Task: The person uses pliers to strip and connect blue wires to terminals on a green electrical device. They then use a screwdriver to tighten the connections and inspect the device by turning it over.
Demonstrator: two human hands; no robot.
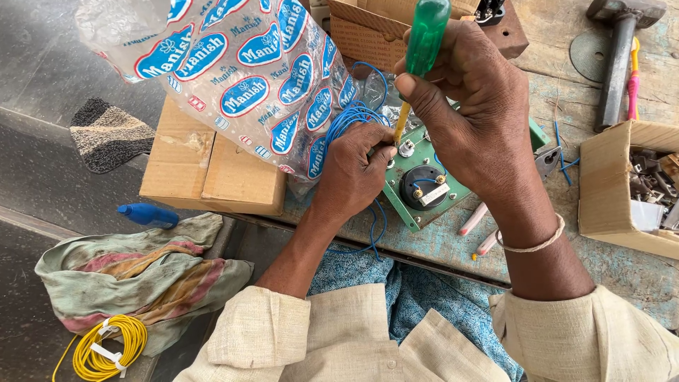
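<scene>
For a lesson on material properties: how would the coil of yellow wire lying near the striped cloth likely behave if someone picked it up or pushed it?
The yellow wire coil would probably feel light, since it is thin strands. It should hold its ring shape fairly well, because white ties bind the loops, though it may sag when lifted by one side. Lying flat, it seems more apt to slide than roll.

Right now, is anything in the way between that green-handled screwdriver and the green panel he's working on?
Nothing visible blocks it. The right hand holds the screwdriver upright, its tip down at the green panel. The left hand pinches blue wire right beside the tip, not under it.
</scene>
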